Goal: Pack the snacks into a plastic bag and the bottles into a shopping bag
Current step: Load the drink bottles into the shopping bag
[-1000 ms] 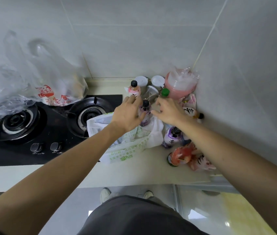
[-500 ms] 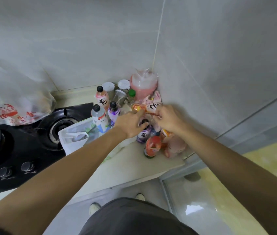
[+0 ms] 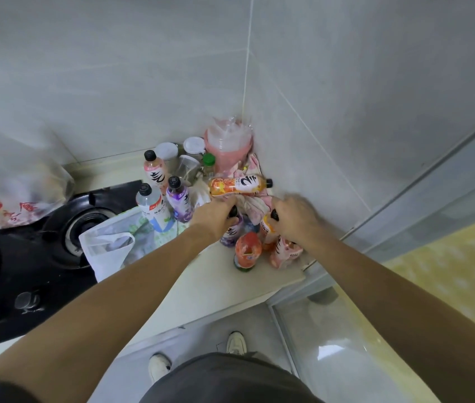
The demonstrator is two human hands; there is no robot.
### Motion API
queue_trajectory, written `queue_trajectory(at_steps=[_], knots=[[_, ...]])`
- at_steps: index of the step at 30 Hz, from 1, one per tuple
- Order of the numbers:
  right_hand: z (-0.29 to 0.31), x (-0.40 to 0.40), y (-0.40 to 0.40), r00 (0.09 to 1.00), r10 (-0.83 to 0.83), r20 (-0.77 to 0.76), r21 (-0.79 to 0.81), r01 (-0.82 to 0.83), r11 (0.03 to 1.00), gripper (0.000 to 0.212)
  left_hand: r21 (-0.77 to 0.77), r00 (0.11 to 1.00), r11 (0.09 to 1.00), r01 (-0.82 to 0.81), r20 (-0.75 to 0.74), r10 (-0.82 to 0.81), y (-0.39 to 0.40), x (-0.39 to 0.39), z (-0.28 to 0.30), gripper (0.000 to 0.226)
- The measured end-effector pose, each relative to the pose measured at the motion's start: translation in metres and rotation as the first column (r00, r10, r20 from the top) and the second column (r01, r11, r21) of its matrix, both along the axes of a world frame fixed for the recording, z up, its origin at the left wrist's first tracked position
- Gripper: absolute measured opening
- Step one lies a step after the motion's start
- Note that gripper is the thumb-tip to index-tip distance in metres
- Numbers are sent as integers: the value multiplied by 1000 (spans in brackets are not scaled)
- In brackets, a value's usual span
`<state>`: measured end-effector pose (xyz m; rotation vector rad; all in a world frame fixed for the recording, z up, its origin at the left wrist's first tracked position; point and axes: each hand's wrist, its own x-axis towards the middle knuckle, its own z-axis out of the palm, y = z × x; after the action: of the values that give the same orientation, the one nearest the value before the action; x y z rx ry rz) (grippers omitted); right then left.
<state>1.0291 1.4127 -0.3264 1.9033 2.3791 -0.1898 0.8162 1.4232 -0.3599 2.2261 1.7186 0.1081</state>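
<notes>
Head view: pale counter (image 3: 201, 289) in a tiled wall corner, black gas hob (image 3: 27, 257) at left. A white shopping bag (image 3: 114, 242) lies partly over the hob's edge; three bottles stand upright at its far end, a clear bottle (image 3: 152, 206), a purple bottle (image 3: 178, 200) and a pink bottle (image 3: 155, 171). An orange bottle (image 3: 237, 186) lies sideways on a pink cloth (image 3: 255, 203). The left hand (image 3: 216, 216) grips the neck of a second purple bottle (image 3: 231, 232). The right hand (image 3: 294, 216) grips the cap of an orange-labelled bottle (image 3: 266, 228). A clear plastic bag (image 3: 12, 196) with snacks sits far left.
</notes>
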Motion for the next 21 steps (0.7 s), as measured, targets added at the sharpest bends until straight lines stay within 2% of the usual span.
queue_trajectory(at_steps=[5, 9, 13, 17, 21], knots=[[8, -12, 8, 996, 19, -83, 8, -18, 1000, 25, 38, 993, 998, -46, 107, 42, -6, -4, 9, 27], [30, -32, 20, 968, 34, -249, 51, -22, 998, 23, 90, 957, 988, -122, 276, 93, -12, -29, 42, 26], [50, -62, 32, 906, 70, -417, 77, -42, 996, 22, 105, 903, 963, -247, 384, 190, -16, -63, 83, 23], [69, -97, 39, 890, 144, -432, 152, -86, 985, 22, 146, 887, 934, -327, 388, 250, -25, -97, 104, 24], [77, -131, 42, 875, 219, -432, 179, -155, 972, 23, 183, 870, 893, -411, 372, 324, -34, -129, 101, 28]])
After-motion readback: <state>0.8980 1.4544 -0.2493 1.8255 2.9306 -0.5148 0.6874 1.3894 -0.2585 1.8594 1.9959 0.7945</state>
